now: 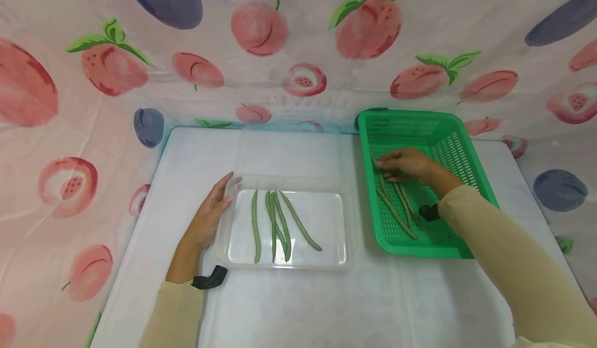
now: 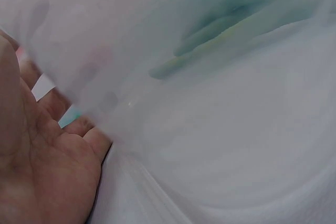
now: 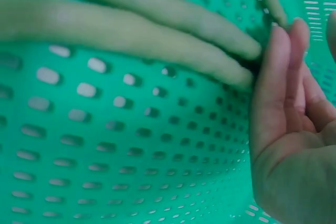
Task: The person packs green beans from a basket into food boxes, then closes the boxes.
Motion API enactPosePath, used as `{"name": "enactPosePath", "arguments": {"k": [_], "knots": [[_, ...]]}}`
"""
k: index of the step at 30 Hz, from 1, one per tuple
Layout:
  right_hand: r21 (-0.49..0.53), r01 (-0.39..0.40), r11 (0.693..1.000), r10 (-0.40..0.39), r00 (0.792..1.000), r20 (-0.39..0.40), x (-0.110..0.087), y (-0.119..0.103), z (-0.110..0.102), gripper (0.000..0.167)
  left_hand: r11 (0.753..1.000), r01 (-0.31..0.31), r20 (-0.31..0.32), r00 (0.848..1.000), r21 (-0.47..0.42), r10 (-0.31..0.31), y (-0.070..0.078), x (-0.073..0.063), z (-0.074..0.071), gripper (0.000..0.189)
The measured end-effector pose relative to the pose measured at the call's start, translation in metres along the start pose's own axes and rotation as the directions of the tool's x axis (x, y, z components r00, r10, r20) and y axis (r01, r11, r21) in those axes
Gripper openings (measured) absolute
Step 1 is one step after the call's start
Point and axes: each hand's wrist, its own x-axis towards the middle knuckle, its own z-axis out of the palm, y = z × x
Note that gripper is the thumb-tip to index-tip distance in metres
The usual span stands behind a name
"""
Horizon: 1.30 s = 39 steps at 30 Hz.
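Peach cloth behind, white table below.
Beans in the basket lie slanted, far ends by the right hand; can't tell if its fingers pinch one. Left hand, farther away, touches the box, fingers loose.

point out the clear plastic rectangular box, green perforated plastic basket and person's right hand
clear plastic rectangular box (image 1: 327, 216): head view, bare floor
green perforated plastic basket (image 1: 454, 154): head view, slotted wall
right hand (image 1: 409, 165): head view, back of hand
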Motion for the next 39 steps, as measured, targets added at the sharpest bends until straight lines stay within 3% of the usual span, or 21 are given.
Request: {"name": "enactPosePath", "arguments": {"k": [14, 22, 32, 39], "knots": [[-0.018, -0.039, 0.999, 0.036, 0.991, -0.127, 0.011, 0.009, 0.007, 0.049, 0.998, -0.009, 0.023, 1.000, -0.056, 0.011, -0.001, 0.001, 0.003, 0.058], [-0.017, -0.044, 0.999, 0.040, 0.984, -0.172, 0.012, 0.010, 0.009, 0.041, 0.999, 0.018, 0.003, 1.000, -0.029, -0.018, -0.001, 0.001, 0.004, 0.058], [0.056, -0.028, 0.998, 0.034, 0.994, -0.104, 0.005, 0.005, 0.002, 0.047, 1.000, -0.009, 0.013, 1.000, -0.016, 0.009, -0.001, 0.001, 0.000, 0.058], [0.089, 0.023, 0.996, -0.020, 0.999, -0.041, -0.007, -0.003, -0.003, 0.043, 1.000, -0.026, 0.017, 1.000, -0.007, 0.026, -0.003, 0.002, -0.001, 0.058]]}}
